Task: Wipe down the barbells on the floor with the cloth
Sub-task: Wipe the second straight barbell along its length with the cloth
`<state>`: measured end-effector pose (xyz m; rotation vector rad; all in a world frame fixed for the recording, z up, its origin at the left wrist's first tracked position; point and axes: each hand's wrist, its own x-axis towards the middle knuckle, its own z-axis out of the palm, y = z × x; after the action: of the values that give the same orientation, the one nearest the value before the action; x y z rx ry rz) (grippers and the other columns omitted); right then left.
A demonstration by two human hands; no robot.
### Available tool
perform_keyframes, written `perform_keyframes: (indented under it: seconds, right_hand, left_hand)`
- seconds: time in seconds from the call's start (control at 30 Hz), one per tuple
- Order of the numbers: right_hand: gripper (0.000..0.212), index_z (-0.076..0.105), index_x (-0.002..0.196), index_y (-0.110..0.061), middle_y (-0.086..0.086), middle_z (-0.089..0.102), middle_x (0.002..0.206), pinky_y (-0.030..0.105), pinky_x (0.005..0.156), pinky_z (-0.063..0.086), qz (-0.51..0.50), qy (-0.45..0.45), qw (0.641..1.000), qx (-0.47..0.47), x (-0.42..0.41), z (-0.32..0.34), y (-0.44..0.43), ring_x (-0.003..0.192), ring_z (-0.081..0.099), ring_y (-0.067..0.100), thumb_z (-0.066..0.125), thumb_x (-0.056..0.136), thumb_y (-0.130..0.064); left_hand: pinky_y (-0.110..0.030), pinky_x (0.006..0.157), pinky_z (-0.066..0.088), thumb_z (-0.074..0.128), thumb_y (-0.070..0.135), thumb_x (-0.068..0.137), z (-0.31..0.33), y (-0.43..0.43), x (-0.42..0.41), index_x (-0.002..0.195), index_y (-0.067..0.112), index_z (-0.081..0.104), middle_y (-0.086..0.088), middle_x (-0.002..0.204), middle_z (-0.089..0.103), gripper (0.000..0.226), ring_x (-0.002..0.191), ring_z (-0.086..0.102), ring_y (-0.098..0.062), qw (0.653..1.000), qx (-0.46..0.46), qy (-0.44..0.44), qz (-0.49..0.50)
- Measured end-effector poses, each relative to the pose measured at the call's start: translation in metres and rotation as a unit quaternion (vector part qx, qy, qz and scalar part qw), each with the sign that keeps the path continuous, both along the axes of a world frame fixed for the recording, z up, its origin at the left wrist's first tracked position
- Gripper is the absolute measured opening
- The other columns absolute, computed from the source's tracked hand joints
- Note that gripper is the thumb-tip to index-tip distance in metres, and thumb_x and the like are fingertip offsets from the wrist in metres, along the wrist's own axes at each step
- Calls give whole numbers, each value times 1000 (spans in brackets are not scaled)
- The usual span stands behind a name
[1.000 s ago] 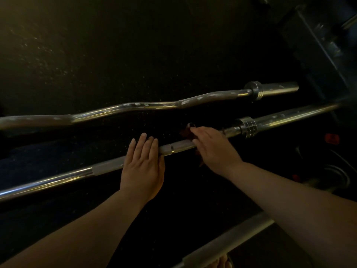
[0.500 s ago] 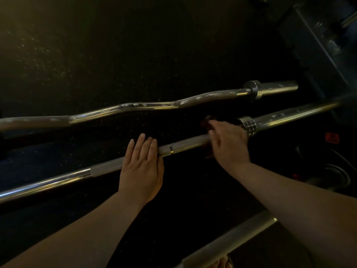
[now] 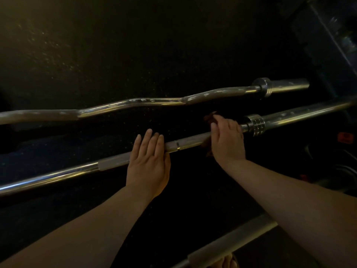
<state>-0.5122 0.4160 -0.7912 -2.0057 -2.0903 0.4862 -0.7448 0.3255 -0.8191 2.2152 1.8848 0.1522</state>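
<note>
Both forearms show bare — wrist to frame edge — as do the left hand [image 3: 148,167] and right hand [image 3: 228,142].

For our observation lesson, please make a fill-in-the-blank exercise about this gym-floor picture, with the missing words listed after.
The right hand grips a dark ___ round the straight barbell.
The left hand rests on that barbell and holds ___.
The curl bar lies ___ from the person than the straight barbell.
In all, ___ bars show on the floor.
Missing words: cloth; nothing; farther; three.
</note>
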Motion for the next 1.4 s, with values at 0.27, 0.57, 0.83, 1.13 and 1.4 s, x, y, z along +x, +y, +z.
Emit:
perform_keyframes:
  seconds: [0.27,0.57,0.83,1.13,1.4]
  right_hand:
    - [43,46,143,-14,7,52,137,47,119,31,137,-48,989,-5,-49,-8,-38,133,45,29,32,105,-26]
    - [58,18,161,-17,11,21,163,50,126,11,187,-73,980,-16,-48,-8,-70,155,13,33,33,106,-29]
    - [45,42,147,-13,8,50,140,44,118,31,172,-44,983,-50,-65,-5,-24,133,43,29,37,104,-24]
    - [50,46,143,-11,9,51,138,47,123,23,268,-81,959,-50,-45,0,-19,131,46,30,22,104,-33]
    - [49,45,145,-14,6,45,144,49,127,13,161,-51,985,-27,-58,-3,-40,142,36,27,35,100,-30]
  left_hand:
    - [-45,124,-10,18,40,107,-8,0,3,153,7,18,-12,162,31,57,155,4,-26,999,6,34,18]
    - [-43,122,-17,2,44,105,0,-2,5,151,13,3,-8,167,15,55,153,-13,-22,1000,-14,15,23]
    - [-41,119,-25,8,43,107,1,0,6,153,12,7,-9,167,15,55,153,-12,-24,998,-33,41,21]
    - [-44,124,-10,4,43,107,5,2,4,151,7,18,-12,162,31,59,154,4,-27,997,-58,57,17]
    - [-41,118,-25,-1,45,101,25,9,40,152,13,-19,-9,166,-19,63,146,-34,-22,992,-123,-14,26]
